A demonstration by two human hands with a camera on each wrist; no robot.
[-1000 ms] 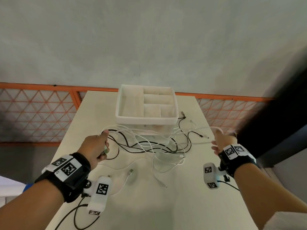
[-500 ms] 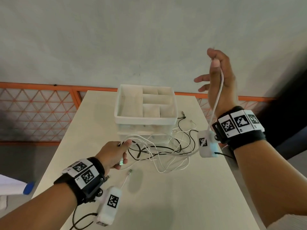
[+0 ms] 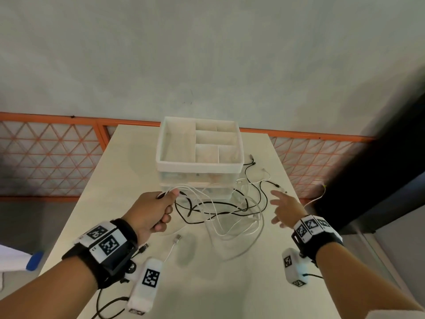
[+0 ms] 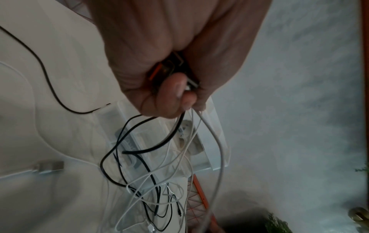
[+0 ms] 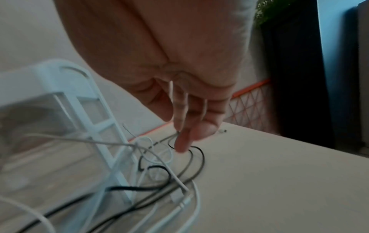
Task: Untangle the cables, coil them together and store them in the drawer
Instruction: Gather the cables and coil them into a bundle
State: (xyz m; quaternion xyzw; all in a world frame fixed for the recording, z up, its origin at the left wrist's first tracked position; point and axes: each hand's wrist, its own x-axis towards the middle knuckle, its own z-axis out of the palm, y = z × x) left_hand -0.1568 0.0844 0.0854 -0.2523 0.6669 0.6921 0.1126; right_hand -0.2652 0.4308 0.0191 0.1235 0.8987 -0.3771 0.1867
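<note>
A tangle of white and black cables (image 3: pixel 230 212) lies on the pale table in front of a white drawer unit (image 3: pixel 200 166) with a divided tray on top. My left hand (image 3: pixel 167 203) grips a bundle of these cables. The left wrist view shows its fist (image 4: pixel 179 94) closed round plug ends, with strands (image 4: pixel 151 181) hanging below. To the right of the tangle my right hand (image 3: pixel 278 208) hovers with fingers spread and holds nothing. In the right wrist view its fingertips (image 5: pixel 185 138) point down at a black cable loop (image 5: pixel 197 159) beside the drawer unit (image 5: pixel 60 71).
A loose white cable with a USB plug (image 3: pixel 177 238) lies near my left wrist. Another white strand (image 3: pixel 318 198) trails past the table's right edge. An orange lattice fence (image 3: pixel 46 157) runs behind the table (image 3: pixel 218 291), and a dark object (image 3: pixel 379 180) stands at the right.
My right hand came down from head height, where it held up a white cable, to just above the table and has let the cable go. My left hand keeps its grip.
</note>
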